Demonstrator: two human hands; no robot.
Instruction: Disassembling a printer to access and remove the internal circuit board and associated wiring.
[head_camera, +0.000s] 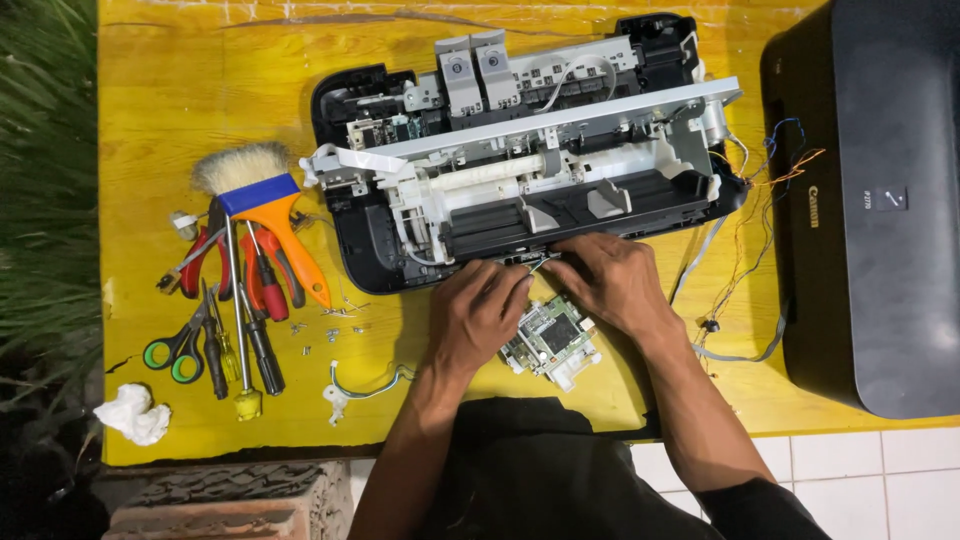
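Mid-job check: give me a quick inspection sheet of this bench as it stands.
Surface: yellow wooden table, worn.
Job's things: opened printer chassis; green circuit board in front of it.
Clutter: brush, pliers, scissors, screwdrivers, loose screws, crumpled tissue.
Grippers: left hand and right hand at the chassis front edge.
Cables: thin wires at the chassis's right; short cable.
Surroundings: black printer cover, grass, floor tiles.

Yellow table (160, 90) — black printer (370, 240), orange-handled brush (290, 235), green-handled scissors (175, 345).
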